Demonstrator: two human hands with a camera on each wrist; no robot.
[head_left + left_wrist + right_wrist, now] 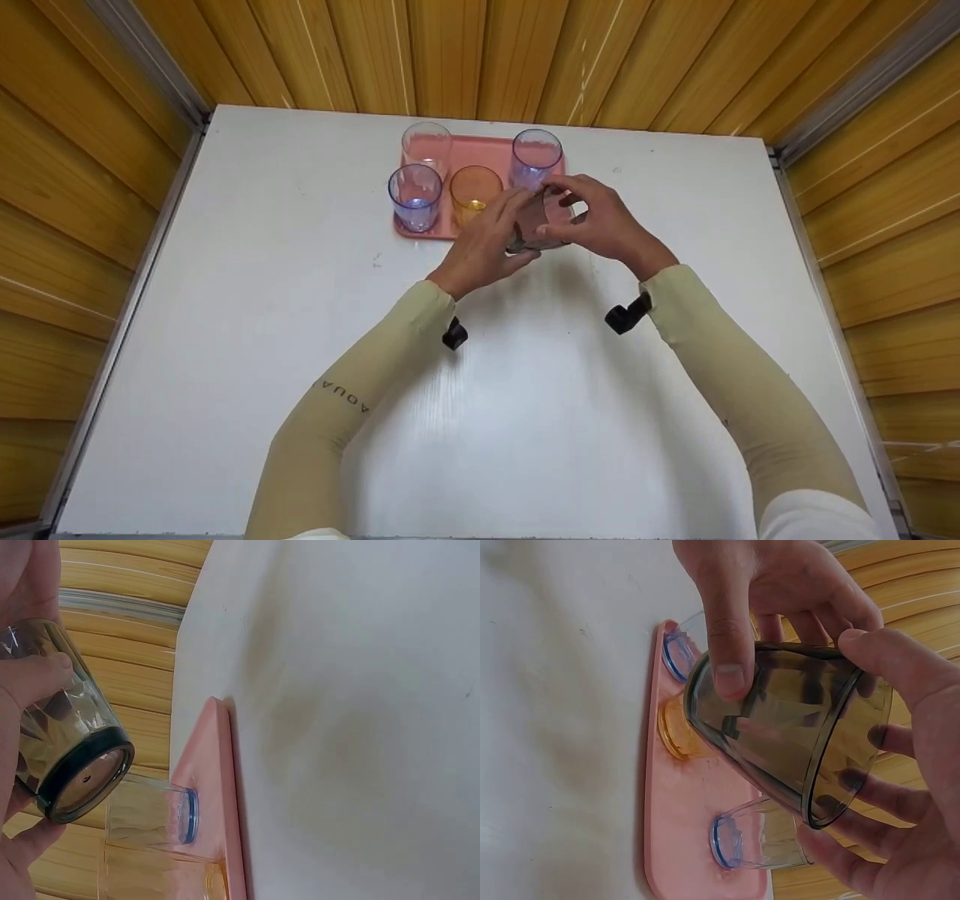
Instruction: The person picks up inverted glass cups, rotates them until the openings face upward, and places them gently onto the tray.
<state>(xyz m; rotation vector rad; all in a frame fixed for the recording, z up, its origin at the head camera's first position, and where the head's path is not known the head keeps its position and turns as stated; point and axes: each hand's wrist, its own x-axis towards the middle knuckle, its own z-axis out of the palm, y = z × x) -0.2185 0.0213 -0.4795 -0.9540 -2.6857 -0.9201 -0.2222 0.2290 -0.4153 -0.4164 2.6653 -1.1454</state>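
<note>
A smoky grey see-through tumbler (534, 223) is held up tilted over the front right of a pink tray (489, 147). My left hand (481, 241) grips it near its base; in the right wrist view the thumb (731, 675) lies along its side. At the rim end, my right hand (609, 223) pinches the tumbler with thumb and fingers spread round the rim. The left wrist view shows the tumbler's dark thick base (88, 774). Nearest to the hands on the tray are an amber tumbler (477, 184) and a blue-tinted tumbler (535, 154).
Another blue-tinted tumbler (415, 196) stands at the tray's front left, with a clear tumbler (427, 142) behind it. The tray sits near the back edge of a white table (285, 247). Wood-look panels (450, 60) enclose the back and sides.
</note>
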